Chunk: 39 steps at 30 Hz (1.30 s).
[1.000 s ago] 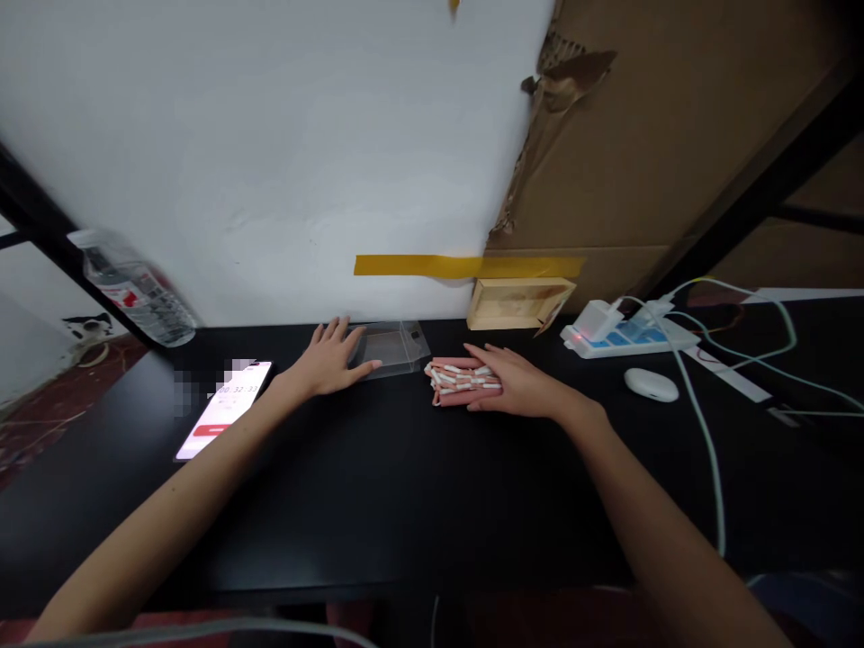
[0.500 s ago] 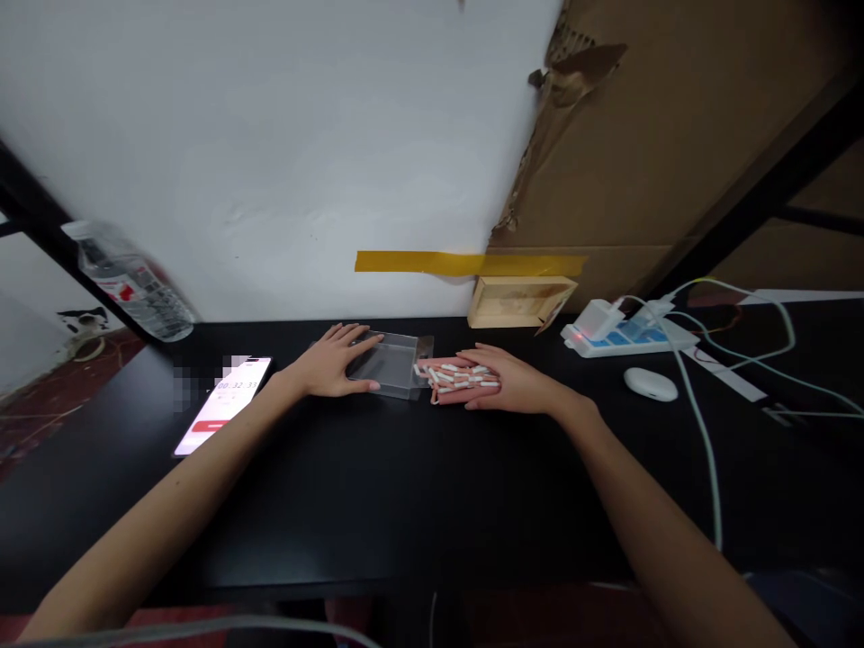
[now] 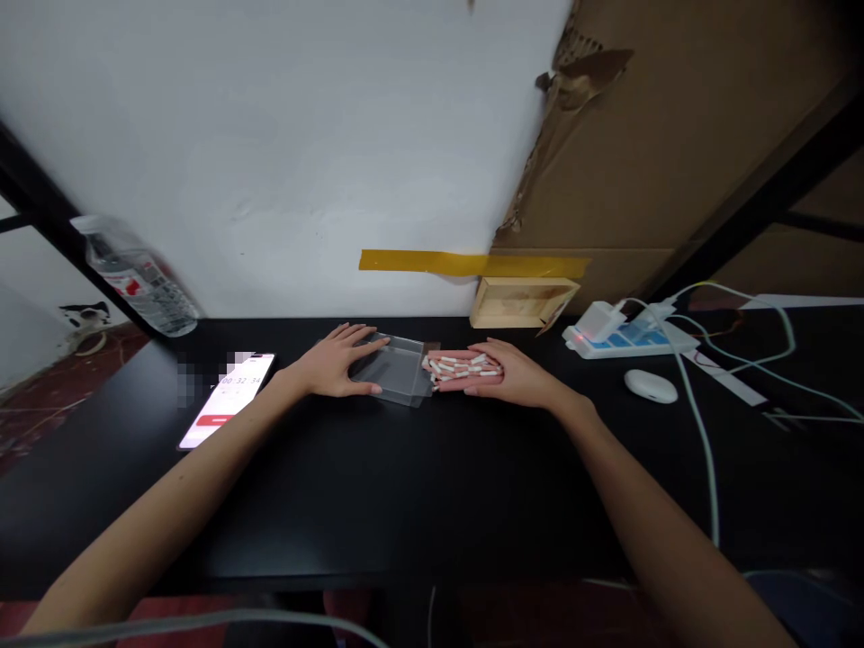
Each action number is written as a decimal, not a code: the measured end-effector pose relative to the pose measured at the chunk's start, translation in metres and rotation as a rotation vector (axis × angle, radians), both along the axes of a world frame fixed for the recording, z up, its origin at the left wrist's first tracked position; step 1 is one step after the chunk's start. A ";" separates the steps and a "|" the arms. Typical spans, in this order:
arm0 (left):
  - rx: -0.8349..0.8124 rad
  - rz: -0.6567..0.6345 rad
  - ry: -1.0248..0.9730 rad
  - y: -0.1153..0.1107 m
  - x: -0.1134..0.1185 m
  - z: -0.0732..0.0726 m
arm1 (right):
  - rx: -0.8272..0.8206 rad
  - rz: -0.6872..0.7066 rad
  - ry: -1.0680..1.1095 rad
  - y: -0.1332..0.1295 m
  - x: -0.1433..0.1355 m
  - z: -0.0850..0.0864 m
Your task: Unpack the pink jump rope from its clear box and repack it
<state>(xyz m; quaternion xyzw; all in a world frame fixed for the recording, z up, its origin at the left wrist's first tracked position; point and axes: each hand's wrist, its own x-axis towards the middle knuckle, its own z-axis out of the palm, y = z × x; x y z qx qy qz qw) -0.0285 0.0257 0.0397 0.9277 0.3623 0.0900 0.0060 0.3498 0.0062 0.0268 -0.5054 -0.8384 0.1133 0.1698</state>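
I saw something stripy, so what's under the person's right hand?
Sticking out from under the right hand are small pink-and-white sticks, lying between two pink strips. The hand covers their right end, so what lies there, and what's beneath the sticks, can't be seen.

And here, the left hand [image 3: 337, 364] covers one end of the clear box [image 3: 395, 371]; the right hand [image 3: 518, 373] hides an end of the pink-and-white bundle [image 3: 464, 368]! Pixels blot the phone's [image 3: 226, 400] top; the bottle's [image 3: 145, 286] label, unreadably small.

A black table [image 3: 405, 495] bears phone [image 3: 229, 400] and clear box [image 3: 398, 369].
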 end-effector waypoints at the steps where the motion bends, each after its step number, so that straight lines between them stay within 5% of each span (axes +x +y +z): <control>1: 0.000 -0.005 -0.014 -0.001 0.000 0.000 | 0.012 0.003 0.010 0.001 -0.001 -0.001; 16: 0.042 0.081 0.007 -0.009 0.013 -0.004 | 0.073 0.037 0.062 -0.005 -0.016 -0.002; 25: 0.035 0.067 -0.011 -0.010 0.013 -0.004 | 0.064 -0.055 0.093 0.005 -0.009 -0.008; 39: 0.025 0.015 0.015 -0.012 0.013 0.002 | 0.102 0.129 0.151 -0.002 -0.011 0.000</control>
